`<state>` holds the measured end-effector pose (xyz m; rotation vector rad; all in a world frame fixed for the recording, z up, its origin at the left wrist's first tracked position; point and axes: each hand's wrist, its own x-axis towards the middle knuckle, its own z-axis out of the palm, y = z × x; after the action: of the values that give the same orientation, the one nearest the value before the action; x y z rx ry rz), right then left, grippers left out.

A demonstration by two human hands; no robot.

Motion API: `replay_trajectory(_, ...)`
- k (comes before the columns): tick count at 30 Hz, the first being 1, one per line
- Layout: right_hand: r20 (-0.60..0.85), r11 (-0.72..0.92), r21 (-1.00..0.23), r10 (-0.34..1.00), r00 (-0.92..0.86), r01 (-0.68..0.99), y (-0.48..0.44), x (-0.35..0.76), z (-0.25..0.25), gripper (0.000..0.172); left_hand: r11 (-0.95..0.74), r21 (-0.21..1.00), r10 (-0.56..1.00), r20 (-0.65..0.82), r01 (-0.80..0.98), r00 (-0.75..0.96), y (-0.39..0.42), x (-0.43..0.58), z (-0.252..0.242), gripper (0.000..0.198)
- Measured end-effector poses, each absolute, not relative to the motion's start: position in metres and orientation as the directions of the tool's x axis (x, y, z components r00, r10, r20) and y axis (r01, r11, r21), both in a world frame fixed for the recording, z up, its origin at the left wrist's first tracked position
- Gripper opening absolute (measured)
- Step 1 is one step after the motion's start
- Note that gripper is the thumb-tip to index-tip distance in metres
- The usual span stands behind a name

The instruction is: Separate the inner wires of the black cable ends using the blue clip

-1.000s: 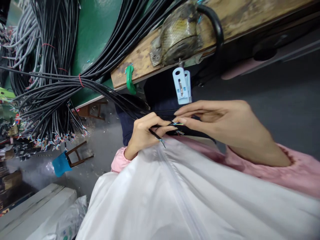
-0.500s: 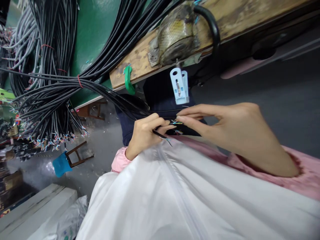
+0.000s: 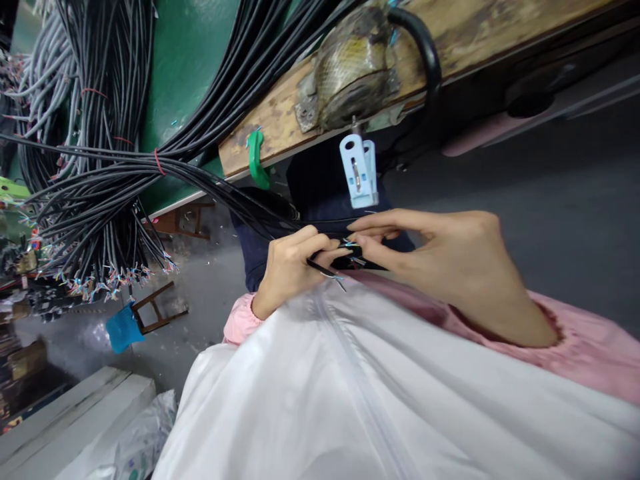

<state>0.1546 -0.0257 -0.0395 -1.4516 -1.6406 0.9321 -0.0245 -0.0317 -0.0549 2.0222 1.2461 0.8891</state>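
My left hand [image 3: 290, 267] is closed around thin black cables [image 3: 320, 268] whose stripped ends show small coloured wires. My right hand [image 3: 440, 260] pinches the coloured wire tips [image 3: 353, 245] of one cable between thumb and fingers, right against the left hand's fingertips. The cables run up and left from my hands into a large black cable bundle [image 3: 100, 193] tied with a red band [image 3: 158, 160]. Both hands work just above a white garment [image 3: 375, 387] covering my lap, with pink sleeves at both wrists.
A wooden bench edge [image 3: 280, 127] runs diagonally overhead, with a green hook [image 3: 257, 157], a pale blue clip [image 3: 358, 170] and a taped metal fitting [image 3: 355, 67] on it. Grey cables [image 3: 35, 67] hang at far left. A blue-topped stool [image 3: 133, 320] and white boxes [image 3: 75, 413] stand on the floor.
My right hand has drawn slightly back toward the left hand, its fingers curling tighter on the wire tips. The left hand keeps its grip with barely any movement.
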Motion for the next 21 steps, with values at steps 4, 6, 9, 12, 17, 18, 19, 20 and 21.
replay_trajectory(4, 0.003, 0.053, -0.949, 0.987, -0.161, 0.31, -0.02, 0.16, -0.044, 0.011, -0.398, 0.788, 0.91, 0.272, 0.47, 0.314, -0.032, -0.025, -0.057, 0.039)
replay_trajectory(6, -0.052, -0.004, -0.972, 0.979, -0.198, 0.237, -0.017, 0.161, -0.043, 0.011, -0.421, 0.791, 0.903, 0.316, 0.445, 0.292, -0.031, -0.025, -0.058, 0.036)
replay_trajectory(9, -0.196, -0.182, -0.981, 0.939, -0.282, 0.072, -0.01, 0.16, -0.039, 0.021, -0.437, 0.813, 0.895, 0.349, 0.384, 0.279, -0.03, -0.026, -0.056, 0.031)
replay_trajectory(12, -0.314, -0.354, -0.935, 0.856, -0.411, -0.024, 0.0, 0.155, -0.037, 0.031, -0.435, 0.828, 0.895, 0.357, 0.354, 0.267, -0.03, -0.028, -0.052, 0.028)
replay_trajectory(17, -0.242, -0.324, -0.937, 0.871, -0.427, -0.131, 0.005, 0.142, -0.037, 0.04, -0.399, 0.833, 0.917, 0.351, 0.383, 0.192, -0.03, -0.034, -0.042, 0.035)
replay_trajectory(18, -0.21, -0.298, -0.943, 0.879, -0.428, -0.15, 0.003, 0.14, -0.036, 0.039, -0.406, 0.827, 0.914, 0.366, 0.389, 0.176, -0.03, -0.034, -0.04, 0.035)
replay_trajectory(19, -0.178, -0.272, -0.948, 0.882, -0.436, -0.164, 0.001, 0.139, -0.035, 0.038, -0.41, 0.823, 0.912, 0.377, 0.395, 0.161, -0.031, -0.035, -0.039, 0.034)
replay_trajectory(20, -0.148, -0.246, -0.953, 0.885, -0.442, -0.174, -0.001, 0.138, -0.035, 0.036, -0.411, 0.821, 0.911, 0.384, 0.397, 0.149, -0.031, -0.035, -0.038, 0.033)
replay_trajectory(21, -0.124, -0.221, -0.959, 0.89, -0.439, -0.178, -0.003, 0.137, -0.034, 0.033, -0.407, 0.821, 0.913, 0.383, 0.4, 0.142, -0.03, -0.035, -0.036, 0.032)
